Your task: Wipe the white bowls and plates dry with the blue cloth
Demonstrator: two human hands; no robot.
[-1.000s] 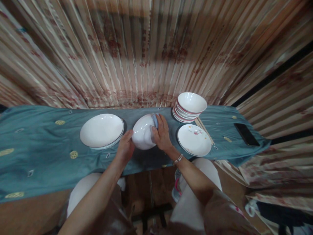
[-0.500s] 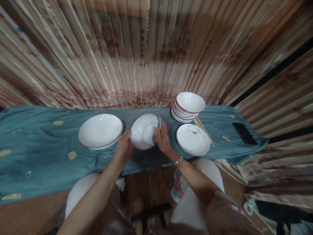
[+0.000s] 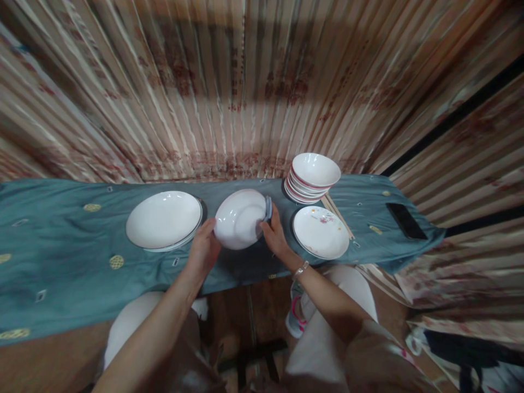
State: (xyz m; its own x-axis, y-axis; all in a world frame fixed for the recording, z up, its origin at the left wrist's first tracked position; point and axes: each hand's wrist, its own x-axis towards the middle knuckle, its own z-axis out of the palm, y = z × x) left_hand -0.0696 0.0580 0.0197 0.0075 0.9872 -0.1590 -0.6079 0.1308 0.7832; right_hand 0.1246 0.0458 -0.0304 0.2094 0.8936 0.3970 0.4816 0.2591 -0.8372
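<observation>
A white plate (image 3: 239, 221), tilted with what looks like its underside up, is held over the table between my two hands. My left hand (image 3: 204, 240) grips its left rim, fingers mostly out of sight behind it. At the right rim my right hand (image 3: 274, 232) is closed on a blue-grey cloth (image 3: 268, 208) pressed against the plate. Left of my hands lies a short stack of large white plates (image 3: 164, 221). Close by on the right is a stack of smaller plates (image 3: 320, 232), the top one patterned with flowers.
Behind the floral plate stands a stack of several red-rimmed white bowls (image 3: 313, 177). Wooden chopsticks (image 3: 338, 215) lie beside it, and a black phone (image 3: 406, 221) rests farther right. A green cloth (image 3: 82, 262) covers the narrow table; a pleated curtain (image 3: 204, 109) hangs behind.
The held plate has turned slightly between my hands, and more of its underside faces me. My right hand and the cloth stay at its right edge. The whole view has shifted slightly.
</observation>
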